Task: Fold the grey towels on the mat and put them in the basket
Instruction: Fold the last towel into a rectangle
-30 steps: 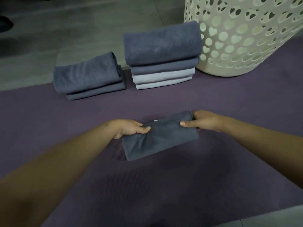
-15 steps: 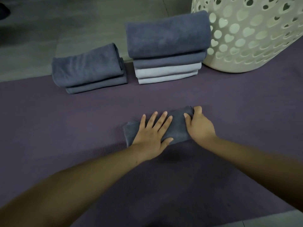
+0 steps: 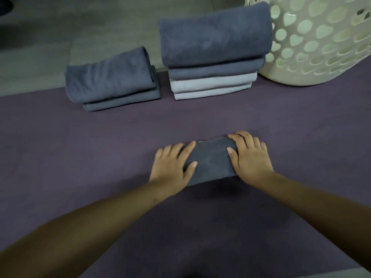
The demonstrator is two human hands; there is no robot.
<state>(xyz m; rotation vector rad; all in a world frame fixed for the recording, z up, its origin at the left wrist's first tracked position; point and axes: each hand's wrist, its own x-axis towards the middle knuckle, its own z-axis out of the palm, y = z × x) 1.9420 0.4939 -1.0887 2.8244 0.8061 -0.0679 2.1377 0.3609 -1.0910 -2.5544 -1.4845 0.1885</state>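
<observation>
Seven folded towels [image 3: 210,159], one basket [image 3: 321,47], one mat [image 3: 80,147], two hands [image 3: 170,165]

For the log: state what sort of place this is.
Probably a room at home, with laundry folded on the floor: a purple mat on grey tiles, a basket with heart-shaped holes, and folded towels stacked beside it.
</observation>
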